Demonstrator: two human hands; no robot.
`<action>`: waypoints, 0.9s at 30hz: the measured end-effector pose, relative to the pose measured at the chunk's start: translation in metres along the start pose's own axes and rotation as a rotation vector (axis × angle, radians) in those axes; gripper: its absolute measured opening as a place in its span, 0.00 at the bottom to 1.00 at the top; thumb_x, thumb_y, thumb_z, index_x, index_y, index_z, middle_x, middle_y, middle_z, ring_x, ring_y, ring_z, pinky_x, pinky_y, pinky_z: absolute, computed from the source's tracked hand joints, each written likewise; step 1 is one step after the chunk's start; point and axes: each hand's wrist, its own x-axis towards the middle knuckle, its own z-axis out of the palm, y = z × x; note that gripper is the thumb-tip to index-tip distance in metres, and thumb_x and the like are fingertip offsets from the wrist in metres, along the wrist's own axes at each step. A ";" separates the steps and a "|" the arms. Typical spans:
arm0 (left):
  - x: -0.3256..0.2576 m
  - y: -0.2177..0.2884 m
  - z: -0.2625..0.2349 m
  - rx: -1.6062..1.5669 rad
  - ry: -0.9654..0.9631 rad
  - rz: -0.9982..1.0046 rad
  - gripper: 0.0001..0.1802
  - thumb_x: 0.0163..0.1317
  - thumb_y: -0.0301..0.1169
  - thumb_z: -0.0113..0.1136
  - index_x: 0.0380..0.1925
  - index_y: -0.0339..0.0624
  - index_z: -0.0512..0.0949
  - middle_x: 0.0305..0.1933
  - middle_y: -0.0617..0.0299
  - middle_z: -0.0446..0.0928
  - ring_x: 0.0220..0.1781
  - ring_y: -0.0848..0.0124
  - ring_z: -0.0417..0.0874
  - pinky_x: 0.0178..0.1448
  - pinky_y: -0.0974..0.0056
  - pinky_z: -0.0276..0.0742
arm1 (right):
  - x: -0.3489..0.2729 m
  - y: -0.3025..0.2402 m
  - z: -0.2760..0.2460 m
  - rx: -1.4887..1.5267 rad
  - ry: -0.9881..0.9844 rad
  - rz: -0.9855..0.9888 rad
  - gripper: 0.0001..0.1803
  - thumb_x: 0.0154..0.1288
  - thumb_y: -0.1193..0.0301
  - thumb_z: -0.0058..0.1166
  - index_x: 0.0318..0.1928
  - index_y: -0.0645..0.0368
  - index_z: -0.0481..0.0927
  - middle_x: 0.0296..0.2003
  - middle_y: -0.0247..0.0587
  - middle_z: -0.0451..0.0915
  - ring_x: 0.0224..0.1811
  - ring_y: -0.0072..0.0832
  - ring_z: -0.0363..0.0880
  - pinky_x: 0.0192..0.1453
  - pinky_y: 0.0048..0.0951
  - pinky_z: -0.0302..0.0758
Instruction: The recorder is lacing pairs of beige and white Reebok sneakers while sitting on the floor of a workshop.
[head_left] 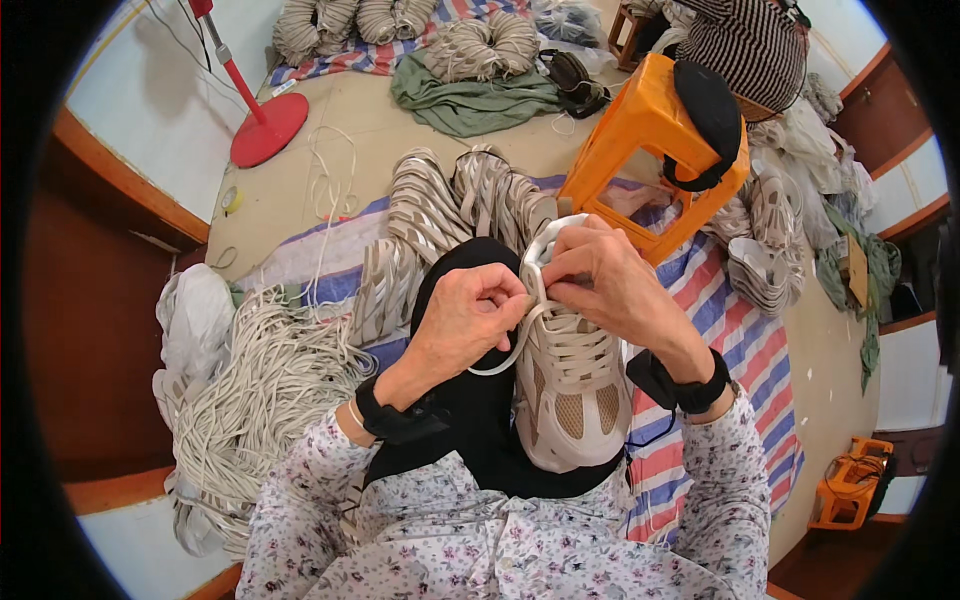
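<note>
A beige and white sneaker (572, 425) rests on my lap over black cloth, its toe pointing toward me. White lace (572, 350) crosses its front in several rows. A loop of the lace hangs out on the left side of the shoe. My left hand (468, 318) is closed in a pinch on the lace beside the upper eyelets. My right hand (618, 285) is closed on the sneaker near its opening, thumb and fingers at the top of the lacing. Those fingers partly hide the tongue and the upper eyelets.
Left of me lies a big heap of loose white laces (265, 390). Nested shoe uppers (430, 200) stand in rows ahead on a striped sheet (735, 370). An orange stool (640, 110) with a black pad is front right. A red stand base (270, 130) stands far left.
</note>
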 end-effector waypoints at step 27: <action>-0.014 -0.005 0.010 0.178 0.050 0.298 0.05 0.59 0.23 0.67 0.33 0.36 0.80 0.37 0.65 0.74 0.24 0.82 0.71 0.28 0.75 0.66 | -0.013 0.014 -0.053 1.107 0.062 0.557 0.06 0.75 0.70 0.53 0.38 0.59 0.75 0.27 0.34 0.80 0.25 0.21 0.78 0.29 0.24 0.76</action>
